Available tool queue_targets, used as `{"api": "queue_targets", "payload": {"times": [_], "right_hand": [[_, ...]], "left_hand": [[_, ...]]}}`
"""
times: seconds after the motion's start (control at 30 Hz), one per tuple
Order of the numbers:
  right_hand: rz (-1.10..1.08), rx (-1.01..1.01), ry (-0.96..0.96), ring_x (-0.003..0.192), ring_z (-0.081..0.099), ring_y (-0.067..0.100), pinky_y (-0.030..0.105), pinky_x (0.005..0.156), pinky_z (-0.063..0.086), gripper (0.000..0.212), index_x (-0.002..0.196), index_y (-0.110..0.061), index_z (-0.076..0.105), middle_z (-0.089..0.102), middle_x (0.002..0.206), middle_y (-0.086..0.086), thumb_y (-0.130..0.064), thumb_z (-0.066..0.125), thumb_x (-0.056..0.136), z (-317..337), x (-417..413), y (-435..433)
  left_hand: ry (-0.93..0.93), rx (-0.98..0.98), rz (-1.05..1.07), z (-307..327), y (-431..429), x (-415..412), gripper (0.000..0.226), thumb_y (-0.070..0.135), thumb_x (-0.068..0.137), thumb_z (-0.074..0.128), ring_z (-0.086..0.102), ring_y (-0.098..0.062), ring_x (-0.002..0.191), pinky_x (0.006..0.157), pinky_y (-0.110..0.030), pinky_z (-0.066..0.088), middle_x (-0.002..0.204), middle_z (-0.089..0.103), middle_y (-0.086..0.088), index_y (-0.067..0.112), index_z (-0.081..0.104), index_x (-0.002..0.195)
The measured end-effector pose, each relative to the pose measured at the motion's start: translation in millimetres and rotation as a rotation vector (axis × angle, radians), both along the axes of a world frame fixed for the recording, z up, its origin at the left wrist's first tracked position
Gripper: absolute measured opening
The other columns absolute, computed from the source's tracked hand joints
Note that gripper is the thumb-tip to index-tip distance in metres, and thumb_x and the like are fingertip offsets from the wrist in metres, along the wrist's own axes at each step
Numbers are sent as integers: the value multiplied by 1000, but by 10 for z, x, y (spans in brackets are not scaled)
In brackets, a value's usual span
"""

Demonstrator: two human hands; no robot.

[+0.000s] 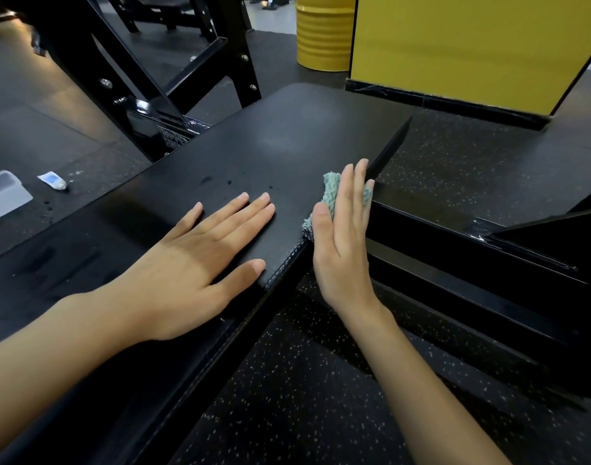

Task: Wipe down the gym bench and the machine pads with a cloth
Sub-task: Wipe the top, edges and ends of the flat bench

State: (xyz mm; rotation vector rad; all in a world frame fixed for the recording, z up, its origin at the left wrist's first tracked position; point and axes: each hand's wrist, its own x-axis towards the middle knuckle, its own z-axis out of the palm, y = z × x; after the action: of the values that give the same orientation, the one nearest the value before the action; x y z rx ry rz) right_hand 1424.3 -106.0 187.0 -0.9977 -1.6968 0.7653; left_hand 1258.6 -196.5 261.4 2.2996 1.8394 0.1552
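Droplets [206, 179] spot the black bench pad [287, 146], where my left hand [200, 260] lies flat and released. I see my right hand [342, 236], fingers straight, pressing the teal cloth [331, 193] against the pad's right edge above speckled rubber flooring [320, 380]; a yellow drum [324, 31] stands beyond.

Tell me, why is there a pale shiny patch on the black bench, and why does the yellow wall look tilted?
Head view: the pale patch on the bench pad is soft glare, likely from light above; the wide-angle lens tilts the yellow wall near the edge; a shadow band crosses the left hand.
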Motion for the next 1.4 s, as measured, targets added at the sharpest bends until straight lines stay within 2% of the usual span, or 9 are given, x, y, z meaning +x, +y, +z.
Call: {"api": "queue_targets", "payload": {"times": [0.13, 0.43, 0.57, 0.7, 0.83, 1.0, 1.13, 1.27, 1.4], "right_hand": [[-31, -39, 15, 150, -20, 14, 18, 118, -11, 67, 157, -12, -1, -14, 165, -3, -40, 23, 101, 60, 9, 217], [-123, -148, 15, 151, -18, 22, 32, 121, -9, 55, 157, -11, 1, -12, 166, 1, -25, 25, 110, 209, 157, 850], [-116, -138, 11, 151, -19, 20, 28, 118, -11, 56, 157, -11, 0, -14, 165, 1, -26, 25, 109, 187, 128, 766], [-78, -76, -16, 151, -18, 17, 24, 118, -12, 67, 157, -10, 0, -15, 165, 1, -39, 22, 100, 138, 75, 503], [23, -23, -21, 150, -22, 12, 24, 120, -11, 66, 157, -14, -1, -17, 164, -6, -38, 24, 101, 61, 65, 200], [25, -3, -52, 149, -23, 14, 13, 114, -15, 64, 157, -14, 1, -14, 165, -4, -38, 22, 102, 77, 101, 351], [-47, -24, -37, 150, -20, 20, 21, 116, -14, 63, 157, -10, 4, -10, 166, 1, -34, 21, 102, 128, 142, 697], [-68, -76, -7, 151, -18, 20, 29, 119, -12, 52, 157, -10, 4, -9, 166, 2, -22, 23, 110, 191, 264, 1054], [-93, -126, -1, 151, -16, 19, 34, 122, -9, 52, 157, -12, 4, -9, 166, 1, -23, 22, 110, 247, 323, 1218]], "left_hand": [[8, -1, -9, 0, 72, 6, 73, 69, 87, 6, -18, 13, 143, 121, -29, -10, 158, -12, 34, 44, -3, 155], [27, 1, -30, -25, 236, 14, 69, 68, 87, 4, -21, 12, 143, 119, -30, -12, 157, -15, 35, 46, -9, 151], [30, -2, -23, -17, 275, 29, 71, 69, 84, 2, -24, 13, 142, 118, -27, -16, 155, -17, 37, 47, -10, 151], [30, -7, -19, -17, 320, 46, 71, 70, 83, 1, -25, 14, 141, 117, -26, -17, 154, -18, 39, 49, -12, 149], [35, -2, -6, -11, 375, 73, 73, 71, 79, 0, -25, 15, 140, 115, -23, -20, 153, -18, 40, 50, -12, 149], [38, -9, -3, -1, 425, 108, 73, 72, 78, -1, -26, 17, 138, 115, -22, -20, 151, -19, 42, 52, -12, 148], [33, -25, -13, 13, 464, 112, 73, 72, 79, 0, -25, 18, 138, 118, -25, -18, 151, -19, 42, 52, -12, 148], [11, -38, -34, 19, 515, 88, 71, 71, 81, 2, -22, 18, 140, 121, -30, -13, 153, -14, 43, 53, -7, 149], [-3, -36, -67, 30, 559, 68, 67, 70, 84, 3, -19, 17, 141, 122, -30, -12, 155, -11, 41, 54, -5, 149]]}}
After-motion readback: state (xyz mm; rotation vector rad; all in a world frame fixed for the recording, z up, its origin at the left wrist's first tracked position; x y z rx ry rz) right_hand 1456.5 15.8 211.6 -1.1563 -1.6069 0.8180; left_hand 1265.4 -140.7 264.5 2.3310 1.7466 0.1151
